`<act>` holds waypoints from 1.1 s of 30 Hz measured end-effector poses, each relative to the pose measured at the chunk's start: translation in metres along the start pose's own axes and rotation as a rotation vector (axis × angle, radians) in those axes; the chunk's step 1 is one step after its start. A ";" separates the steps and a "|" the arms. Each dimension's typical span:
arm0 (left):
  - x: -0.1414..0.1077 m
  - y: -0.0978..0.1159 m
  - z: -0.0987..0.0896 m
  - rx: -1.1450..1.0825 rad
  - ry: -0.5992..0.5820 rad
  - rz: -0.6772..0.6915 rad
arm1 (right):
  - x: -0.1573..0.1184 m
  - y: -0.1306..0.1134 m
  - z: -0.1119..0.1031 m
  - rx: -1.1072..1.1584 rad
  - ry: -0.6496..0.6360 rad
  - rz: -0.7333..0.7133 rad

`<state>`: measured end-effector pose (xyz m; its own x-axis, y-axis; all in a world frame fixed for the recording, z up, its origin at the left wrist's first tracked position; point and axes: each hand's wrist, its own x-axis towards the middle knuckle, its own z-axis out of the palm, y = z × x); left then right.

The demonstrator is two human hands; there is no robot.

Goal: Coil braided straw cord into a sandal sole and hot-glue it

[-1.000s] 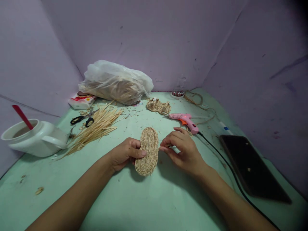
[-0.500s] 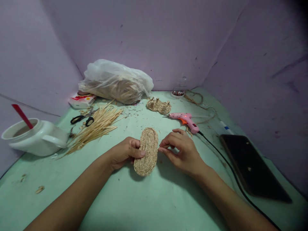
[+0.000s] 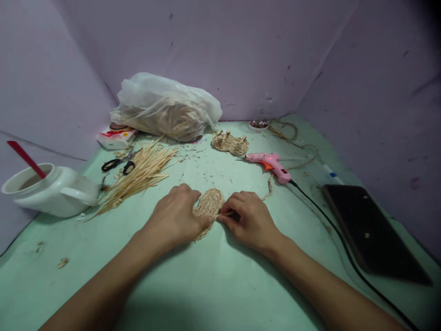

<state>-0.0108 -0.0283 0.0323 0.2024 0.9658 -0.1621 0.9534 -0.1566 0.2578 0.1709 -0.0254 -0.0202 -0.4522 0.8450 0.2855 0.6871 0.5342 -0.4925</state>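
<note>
A coiled straw sole, oval and made of rows of twisted fibre, lies low over the green tabletop in front of me. My left hand grips it from the left, its thumb across the lower part and covering much of that side. At the sole's right edge, my right hand is closed in a pinch on a thin straw cord. Part of this cord shows beyond the knuckles, towards the glue gun. The fingertips of both hands nearly meet at the edge.
A pink glue gun with a black cable lies behind my right hand, near a finished-looking straw slipper. Loose straw, scissors and a white jug are left. A plastic bag stands behind; a dark phone lies right.
The sole has lowered and my left hand has shifted over more of it. My right hand has moved slightly left, bringing its fingertips against the sole's edge. The view has tilted a little.
</note>
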 end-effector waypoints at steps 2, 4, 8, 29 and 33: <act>-0.005 0.007 0.006 0.028 -0.003 0.040 | -0.001 -0.001 0.000 0.000 -0.001 0.009; -0.007 0.011 0.011 0.065 -0.003 0.041 | -0.002 -0.001 -0.001 0.007 -0.012 0.004; -0.007 0.014 0.015 0.092 -0.018 0.018 | -0.002 -0.002 -0.002 0.042 -0.033 0.034; 0.000 0.012 0.022 0.029 0.096 0.026 | 0.001 -0.002 -0.004 0.008 -0.055 0.114; 0.001 0.015 0.022 0.033 0.118 0.008 | 0.001 -0.002 -0.003 0.026 -0.048 0.129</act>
<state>0.0086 -0.0347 0.0147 0.1844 0.9817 -0.0468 0.9591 -0.1693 0.2270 0.1708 -0.0250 -0.0167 -0.3885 0.9039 0.1791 0.7267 0.4200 -0.5436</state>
